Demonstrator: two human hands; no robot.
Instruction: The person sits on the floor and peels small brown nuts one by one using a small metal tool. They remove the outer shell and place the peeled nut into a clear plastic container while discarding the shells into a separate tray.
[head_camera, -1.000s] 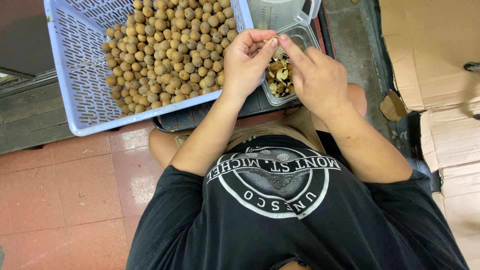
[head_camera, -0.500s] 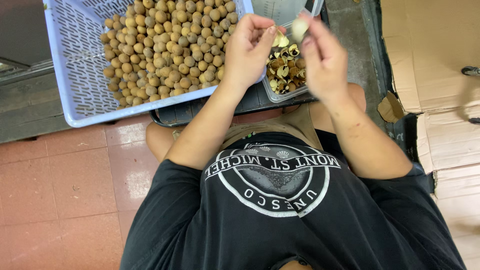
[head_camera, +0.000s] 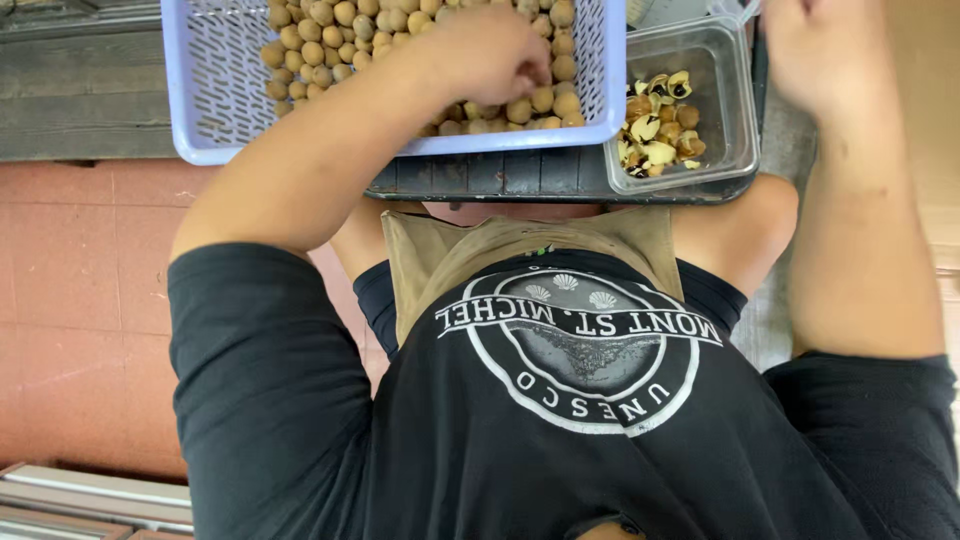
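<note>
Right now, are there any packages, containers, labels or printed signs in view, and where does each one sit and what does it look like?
Plastic basket: upper left, pale blue latticed walls, rectangular, holding small round tan fruits; the left hand is inside it.
Clear tub: right of the basket, squarish, transparent, holding torn brown shells.
Shirt print: on the black shirt, a round white emblem with lettering around it.
No screens or signs show.

Perforated lilac plastic basket (head_camera: 215, 100), clear glossy plastic tub (head_camera: 735, 110), matt rough-skinned brown fruits (head_camera: 320, 30).
</note>
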